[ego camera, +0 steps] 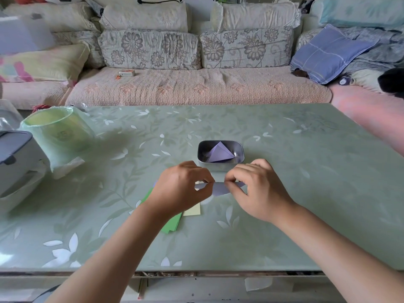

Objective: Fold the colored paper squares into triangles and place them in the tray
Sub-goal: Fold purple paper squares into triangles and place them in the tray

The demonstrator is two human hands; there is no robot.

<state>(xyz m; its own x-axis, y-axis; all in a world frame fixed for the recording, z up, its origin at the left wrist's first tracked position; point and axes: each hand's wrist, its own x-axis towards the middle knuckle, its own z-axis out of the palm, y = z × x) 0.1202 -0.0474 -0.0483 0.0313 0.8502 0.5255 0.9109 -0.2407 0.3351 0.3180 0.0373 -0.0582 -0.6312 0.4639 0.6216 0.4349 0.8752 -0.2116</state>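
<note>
Writing: a faint mark on the side of the green-lined waste bin (59, 132) is too blurred to read; the small box (126, 73) on the sofa (196, 88) is too small to make out.
Paper in work: a lilac paper (218, 188), plain and matte, seen nearly edge-on as a narrow band with its lower flap hanging down between the two hands, just above the tabletop (306, 171).
Left hand (183, 189): fingers curled, thumb and fingertips pinching the left end of the lilac paper.
Right hand (255, 189): fingers curled, pinching the right end of the same paper, a pointed corner sticking out past the knuckles.
Tray (218, 166): one small rectangular metal tin with rounded corners and a shiny inside, just beyond the hands at the middle of the tabletop.
Folded triangle (219, 153): one lilac triangle inside the tray, leaning with its peak towards the far wall.
Green paper (172, 223): a stack lying flat under the left wrist, several edges fanned at the near corner; the number of sheets cannot be told.
Yellow paper (192, 209): one pale sheet showing beside the green stack, partly under the left hand.
Lilac count: two pieces, one held and one in the tray.
Tabletop: pale green with a white leaf and flower pattern.
Left edge: one grey and white appliance (15, 154) near the waste bin.
Sofa: floral cushions, with one blue pillow (328, 53) at its right end.
</note>
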